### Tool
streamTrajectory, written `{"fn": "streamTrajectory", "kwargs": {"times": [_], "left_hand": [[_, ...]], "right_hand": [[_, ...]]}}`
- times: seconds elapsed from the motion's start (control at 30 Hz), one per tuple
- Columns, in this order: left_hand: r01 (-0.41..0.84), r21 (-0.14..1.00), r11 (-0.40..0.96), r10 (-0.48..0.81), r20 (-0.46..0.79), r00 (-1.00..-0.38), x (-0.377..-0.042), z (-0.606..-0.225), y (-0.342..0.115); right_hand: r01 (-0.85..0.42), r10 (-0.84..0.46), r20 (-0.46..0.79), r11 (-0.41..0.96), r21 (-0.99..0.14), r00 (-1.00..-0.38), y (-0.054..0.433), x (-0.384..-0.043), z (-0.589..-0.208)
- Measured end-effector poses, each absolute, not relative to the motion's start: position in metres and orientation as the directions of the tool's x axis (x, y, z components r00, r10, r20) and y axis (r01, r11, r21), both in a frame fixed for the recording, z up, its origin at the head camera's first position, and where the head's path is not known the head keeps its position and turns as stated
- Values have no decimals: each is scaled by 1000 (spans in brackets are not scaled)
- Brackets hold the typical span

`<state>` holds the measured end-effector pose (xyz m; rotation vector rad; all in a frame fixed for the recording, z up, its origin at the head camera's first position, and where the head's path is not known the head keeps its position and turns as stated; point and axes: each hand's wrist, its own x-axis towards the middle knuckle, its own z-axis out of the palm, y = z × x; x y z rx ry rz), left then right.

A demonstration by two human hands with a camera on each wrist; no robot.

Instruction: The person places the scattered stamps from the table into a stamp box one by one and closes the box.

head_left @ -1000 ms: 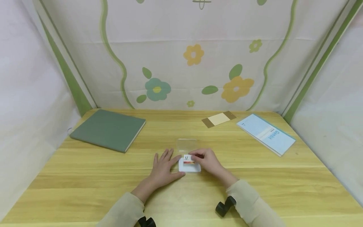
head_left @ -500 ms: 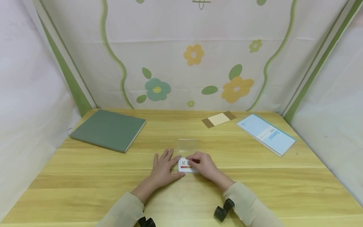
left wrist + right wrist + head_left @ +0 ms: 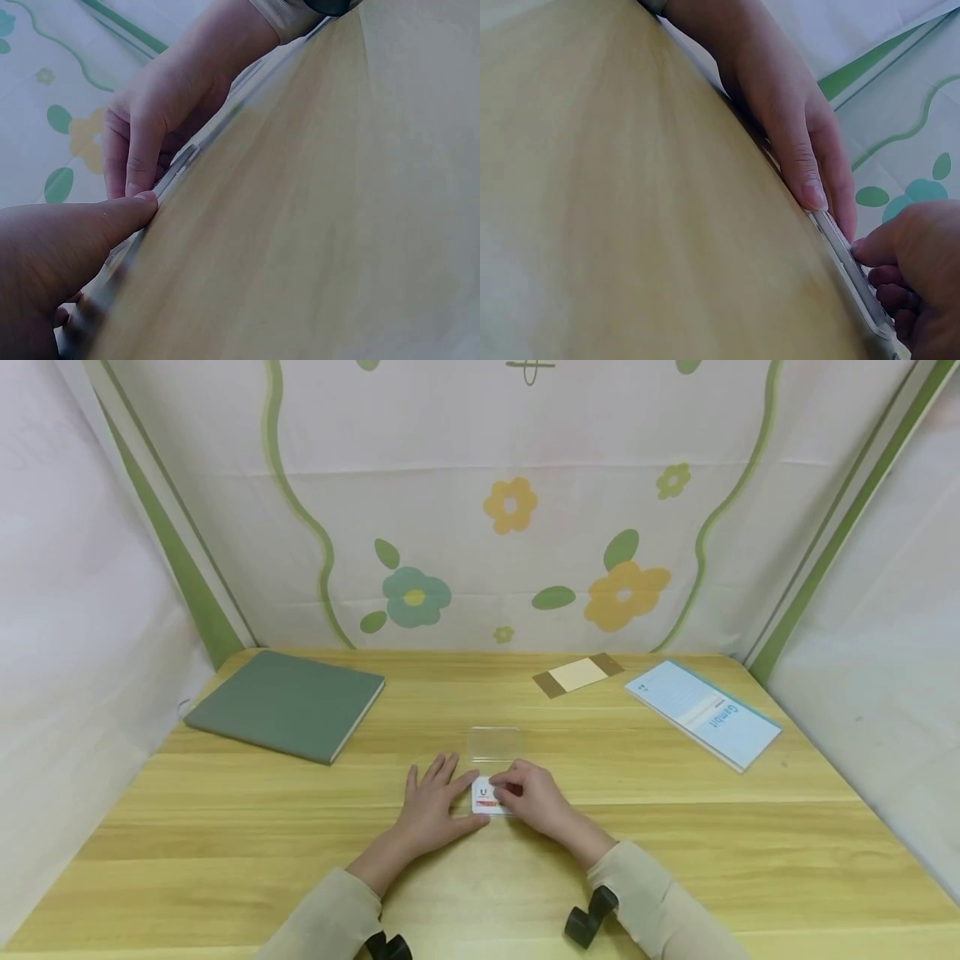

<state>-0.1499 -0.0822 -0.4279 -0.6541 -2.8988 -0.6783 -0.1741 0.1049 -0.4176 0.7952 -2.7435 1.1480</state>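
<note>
A small flat case (image 3: 851, 274) lies in the middle of the table, showing white in the head view. On it is a small white card (image 3: 483, 795) with a U-shaped logo and a red stripe. My left hand (image 3: 435, 810) holds the case at its left end, index finger on the far edge and thumb on the near edge, other fingers spread on the table. With curled fingers, my right hand (image 3: 538, 795) pinches the card and covers its right part. Just behind the case lies a clear plastic lid (image 3: 495, 743); whether it is joined to the case I cannot tell.
A green hardcover book (image 3: 285, 706) lies at the back left of the wooden table (image 3: 225, 843). Toward the back right are a brown and cream paper strip (image 3: 578, 676) and a light blue notebook (image 3: 703, 714). Fabric walls (image 3: 450, 435) stand behind and at both sides.
My right hand has brought the card nearer to me and slightly left, from raised above the case down onto it. The left hand has stayed in place.
</note>
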Motion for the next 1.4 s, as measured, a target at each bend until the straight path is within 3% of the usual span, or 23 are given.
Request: {"fn": "streamTrajectory", "kwargs": {"times": [0.4,0.7,1.13,1.4], "left_hand": [[426,410,807,383,186,-905,-150,-429,-82],[432,417,800,387,191,-902,-150,-429,-82],[425,418,803,381,189,-905,-150,-430,-83],[430,414,802,385,191,-903,-149,-429,-83]], "right_hand": [[-411,-357,252,499,-763,-900,140,-178,-382],[-351,-386,167,479,-805,-907,179,-184,-403],[-394,-441,151,535,-747,-885,184,-187,-421],[-436,-469,178,530,-727,-865,175,-174,-399]]}}
